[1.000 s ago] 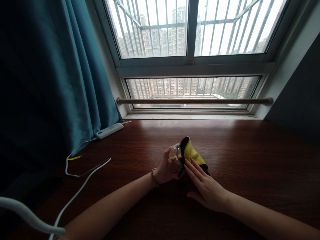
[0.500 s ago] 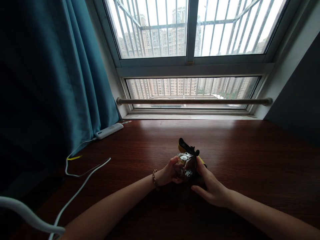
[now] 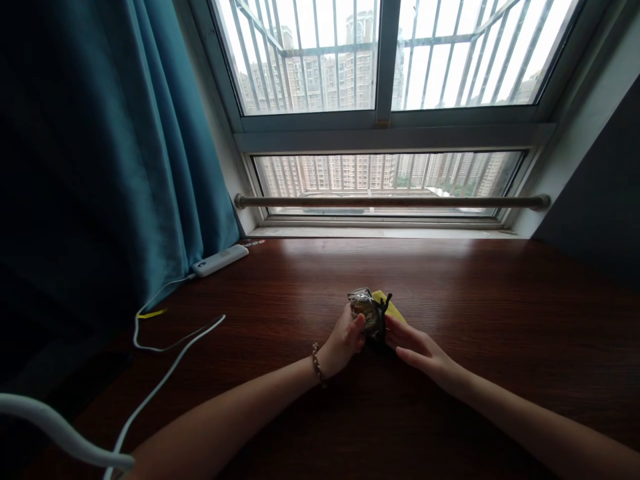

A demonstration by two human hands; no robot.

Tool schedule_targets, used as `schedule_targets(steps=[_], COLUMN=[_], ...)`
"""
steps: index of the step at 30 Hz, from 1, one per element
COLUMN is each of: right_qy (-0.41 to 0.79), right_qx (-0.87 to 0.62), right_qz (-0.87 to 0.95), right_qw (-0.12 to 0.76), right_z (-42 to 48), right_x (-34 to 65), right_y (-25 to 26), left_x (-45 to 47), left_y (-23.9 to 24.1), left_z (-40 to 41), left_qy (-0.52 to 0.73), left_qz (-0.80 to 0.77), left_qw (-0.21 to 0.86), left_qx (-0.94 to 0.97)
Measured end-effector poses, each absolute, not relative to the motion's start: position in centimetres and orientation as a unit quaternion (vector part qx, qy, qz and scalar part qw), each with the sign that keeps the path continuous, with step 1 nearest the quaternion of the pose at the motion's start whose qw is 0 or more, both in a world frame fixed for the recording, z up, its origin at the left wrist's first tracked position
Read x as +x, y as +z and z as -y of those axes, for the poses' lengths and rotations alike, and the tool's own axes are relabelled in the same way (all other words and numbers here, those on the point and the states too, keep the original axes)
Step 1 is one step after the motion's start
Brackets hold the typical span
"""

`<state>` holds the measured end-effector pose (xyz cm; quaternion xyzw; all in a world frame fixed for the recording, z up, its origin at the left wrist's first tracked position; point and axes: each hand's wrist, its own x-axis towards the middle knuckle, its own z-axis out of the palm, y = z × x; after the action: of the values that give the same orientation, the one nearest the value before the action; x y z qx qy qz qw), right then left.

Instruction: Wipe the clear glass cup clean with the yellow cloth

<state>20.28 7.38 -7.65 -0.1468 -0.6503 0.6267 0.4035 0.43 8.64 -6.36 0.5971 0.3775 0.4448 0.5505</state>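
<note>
My left hand (image 3: 344, 337), with a bead bracelet on its wrist, is closed around a small clear plastic-wrapped item (image 3: 363, 308) at the mouth of a yellow and black pouch (image 3: 385, 309). The pouch lies on the dark wooden desk (image 3: 475, 300). My right hand (image 3: 414, 347) holds the pouch's black edge with its fingers, thumb underneath. What the wrapper contains is too dark to make out.
A white power strip (image 3: 219, 260) lies at the back left by the teal curtain (image 3: 100, 153), with white cables (image 3: 165, 373) trailing toward the near left edge. A metal rail (image 3: 390, 201) runs across the window beyond the desk.
The pouch has been lowered and turned; the clear wrapped item has moved from beside the pouch into its opening. My right hand went from flat on the pouch to gripping its edge.
</note>
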Motion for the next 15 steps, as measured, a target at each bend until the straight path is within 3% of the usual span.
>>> schedule_targets(steps=[8,15], right_qy=[0.647,0.53], right_qx=[-0.163,-0.184], right_qz=[0.614,0.69], right_qw=[0.422,0.457], right_z=[-7.1,-6.3], right_x=[20.4,20.6], right_y=[-7.2,-6.8], left_x=[-0.2,-0.2], left_y=[-5.4,-5.1], left_z=[-8.0,-8.2], left_qy=[0.446,0.425], left_qz=[-0.48,-0.538], left_qw=[0.382,0.335], left_qx=[0.652,0.647])
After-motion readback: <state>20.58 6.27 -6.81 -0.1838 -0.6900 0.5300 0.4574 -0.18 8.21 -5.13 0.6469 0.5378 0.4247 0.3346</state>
